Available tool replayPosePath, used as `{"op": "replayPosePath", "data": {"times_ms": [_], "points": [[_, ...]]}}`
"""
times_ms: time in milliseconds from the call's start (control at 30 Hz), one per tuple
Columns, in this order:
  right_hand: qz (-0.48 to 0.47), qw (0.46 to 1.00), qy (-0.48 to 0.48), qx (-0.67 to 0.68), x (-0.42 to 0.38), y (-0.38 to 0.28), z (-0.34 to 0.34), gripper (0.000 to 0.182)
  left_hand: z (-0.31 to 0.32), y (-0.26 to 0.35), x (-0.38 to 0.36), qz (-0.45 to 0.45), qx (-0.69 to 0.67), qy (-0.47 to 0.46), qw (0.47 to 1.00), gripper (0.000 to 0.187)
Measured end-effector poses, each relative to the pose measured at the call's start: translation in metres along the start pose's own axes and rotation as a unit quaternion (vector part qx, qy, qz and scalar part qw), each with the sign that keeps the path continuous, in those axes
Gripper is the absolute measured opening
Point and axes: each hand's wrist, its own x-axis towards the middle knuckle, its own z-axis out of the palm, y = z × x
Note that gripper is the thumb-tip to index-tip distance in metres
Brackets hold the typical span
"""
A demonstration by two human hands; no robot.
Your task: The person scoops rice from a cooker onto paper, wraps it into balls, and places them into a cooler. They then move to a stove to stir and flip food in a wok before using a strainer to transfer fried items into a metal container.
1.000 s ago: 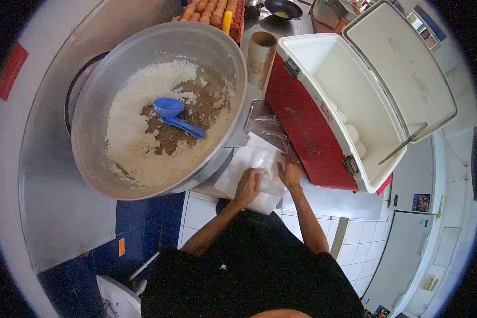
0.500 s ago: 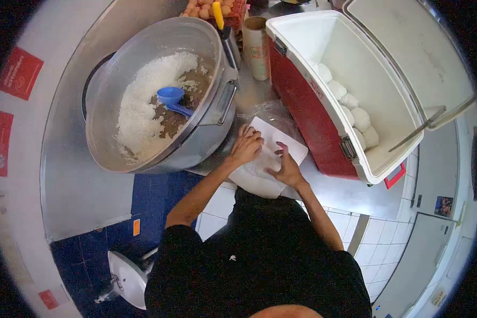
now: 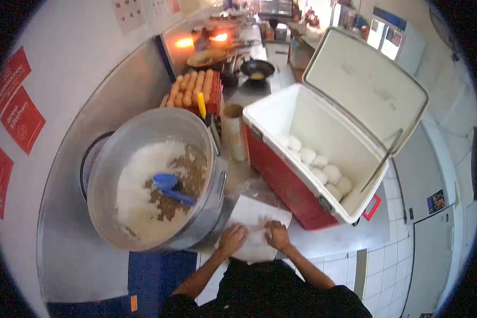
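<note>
A sheet of white wrapping paper [image 3: 247, 213] lies at the front edge of the steel counter, with a fold across its near part. At its left side my left hand [image 3: 232, 240] grips the paper with curled fingers. My right hand [image 3: 277, 235] presses curled fingers onto the fold on the right. Whatever may lie inside the fold is hidden. To the left stands a large metal pot [image 3: 102, 212] partly filled with white rice [image 3: 134, 183], a blue scoop [image 3: 167, 182] resting in it. A red cooler box [image 3: 281, 183], lid up, holds several rounded white bundles [image 3: 332, 174].
Behind the pot are stacked eggs [image 3: 193, 87] in red trays, a yellow-handled tool [image 3: 201, 105] and a tall cylindrical container [image 3: 236, 132]. Clear plastic [image 3: 255, 186] lies beyond the paper. Farther back, a wok [image 3: 257, 69] and burner flames [image 3: 219, 37] show.
The view has tilted up, bringing the stove area into sight. My hands have moved from on top of the paper to its near part, fingers now more curled around the fold.
</note>
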Motion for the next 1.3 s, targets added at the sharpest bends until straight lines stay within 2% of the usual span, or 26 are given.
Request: {"op": "replayPosePath", "data": {"times_ms": [33,100,133,233,300,333,400,500,567,633,667,700,733,767,800,833,867,900,933,1033,1067,1133,1167,1233,1267,1300], "points": [[0.029,0.999,0.036,-0.016,0.000,-0.005,0.000,0.028,-0.005,0.009,0.005,-0.011,-0.027,0.024,0.999,0.010],[0.045,0.992,0.052,-0.105,0.008,0.002,0.012,0.027,0.001,0.004,0.013,-0.009,-0.039,0.040,0.998,0.009],[0.043,0.992,0.054,-0.108,0.010,0.005,0.014,0.027,0.004,0.000,0.015,-0.012,-0.050,0.046,0.998,0.010],[0.068,0.994,0.009,-0.086,0.014,0.003,0.004,0.021,-0.021,0.020,0.018,-0.011,-0.067,0.085,0.994,0.010],[-0.018,0.995,0.067,-0.072,0.003,0.007,0.011,0.014,-0.009,0.010,-0.001,0.005,-0.107,0.078,0.991,0.010],[-0.015,0.995,0.067,-0.073,-0.003,0.008,0.015,0.014,-0.003,0.006,-0.012,0.001,-0.118,0.068,0.991,0.009],[-0.042,0.985,0.159,0.055,-0.019,0.009,0.022,0.013,0.003,0.003,-0.026,-0.005,-0.133,0.057,0.989,0.008],[-0.088,0.979,0.183,0.028,-0.034,0.008,0.031,0.015,0.006,0.001,-0.039,0.027,-0.119,0.035,0.992,0.008],[-0.073,0.979,0.192,0.016,-0.042,0.008,0.040,0.018,0.007,0.000,-0.042,0.031,-0.114,0.073,0.990,0.010],[-0.074,0.978,0.196,-0.021,-0.051,0.018,0.049,0.021,0.005,-0.004,-0.044,0.044,-0.048,0.040,0.997,0.013],[0.036,0.984,0.139,0.101,-0.056,0.040,0.077,0.021,0.022,-0.013,-0.051,0.073,-0.016,0.061,0.995,0.017],[-0.100,0.979,0.166,-0.058,-0.053,0.042,0.072,0.011,0.053,-0.035,-0.062,0.079,0.002,-0.039,0.996,0.022],[0.083,0.957,0.096,0.262,-0.054,0.064,0.105,0.011,0.048,-0.034,-0.062,0.099,-0.016,-0.043,0.994,0.025],[-0.045,0.996,0.082,-0.014,-0.053,0.054,0.084,0.016,0.029,-0.020,-0.050,0.059,-0.070,-0.078,0.993,0.022],[0.032,0.984,0.088,0.151,-0.048,0.030,0.064,0.018,0.033,-0.019,-0.047,0.067,-0.107,0.009,0.992,0.020],[0.112,0.940,0.100,0.305,-0.046,0.007,0.052,0.021,0.031,-0.020,-0.046,0.034,-0.153,-0.002,0.988,0.019],[0.122,0.940,0.087,0.307,-0.056,-0.002,0.043,0.021,0.024,-0.016,-0.044,0.039,-0.140,-0.001,0.989,0.022],[0.008,0.978,0.121,0.169,-0.052,-0.007,0.031,0.023,0.021,-0.014,-0.046,0.035,-0.140,-0.001,0.990,0.022],[-0.106,0.983,0.151,0.026,-0.054,-0.009,0.026,0.026,0.020,-0.011,-0.051,0.028,-0.115,-0.001,0.993,0.024],[-0.126,0.982,0.140,-0.011,-0.051,0.005,0.031,0.029,0.014,-0.014,-0.049,0.010,-0.095,-0.013,0.995,0.026],[-0.131,0.982,0.137,-0.011,-0.046,0.013,0.035,0.029,0.021,-0.022,-0.048,0.031,-0.091,-0.023,0.995,0.025],[-0.129,0.990,0.063,-0.008,-0.035,0.031,0.044,0.027,0.035,-0.036,-0.045,0.048,-0.085,-0.028,0.995,0.023],[-0.133,0.989,0.062,-0.010,-0.029,0.028,0.042,0.027,0.034,-0.038,-0.036,0.047,-0.064,-0.051,0.995,0.026],[0.125,0.989,0.000,0.076,-0.018,0.020,0.039,0.030,0.032,-0.039,-0.017,0.046,-0.044,-0.068,0.996,0.028],[0.111,0.984,0.012,0.136,-0.014,0.025,0.041,0.040,0.009,-0.023,0.002,-0.072,-0.096,-0.132,0.984,0.033],[0.106,0.986,0.011,0.131,-0.007,0.025,0.037,0.040,-0.005,-0.017,0.016,-0.188,-0.147,-0.193,0.952,0.037]]}}
